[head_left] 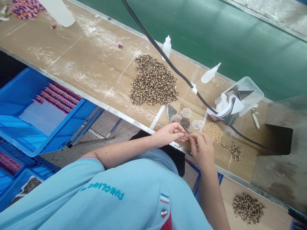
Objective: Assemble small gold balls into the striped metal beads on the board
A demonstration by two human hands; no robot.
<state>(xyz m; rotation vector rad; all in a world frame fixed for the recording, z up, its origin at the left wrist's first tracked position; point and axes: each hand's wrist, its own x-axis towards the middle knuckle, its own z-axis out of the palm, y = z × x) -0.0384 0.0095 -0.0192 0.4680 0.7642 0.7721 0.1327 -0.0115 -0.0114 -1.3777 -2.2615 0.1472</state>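
Observation:
My left hand (170, 133) is closed in a pinch on a small brown-and-gold piece (184, 135) at the table's front edge. The fingertips of my right hand (202, 148) meet it from the other side, also pinched; what they hold is too small to make out. Just beyond my fingers lies a camouflage cloth (181, 120) with a clear round lid (186, 112) on it. Small clear cups (198, 124) are beside the cloth. A patch of tan round pieces (212, 132) spreads near my right hand, with a small cluster of brown-and-gold pieces (236, 151) farther right.
A large heap of brown-and-gold pieces (153, 81) covers mid-table. White squeeze bottles (167, 48) stand and lie behind it. A black cable (158, 48) crosses above the table. At right are a clear plastic box (251, 92) and a metal panel (280, 179). Blue bins (45, 134) sit at left.

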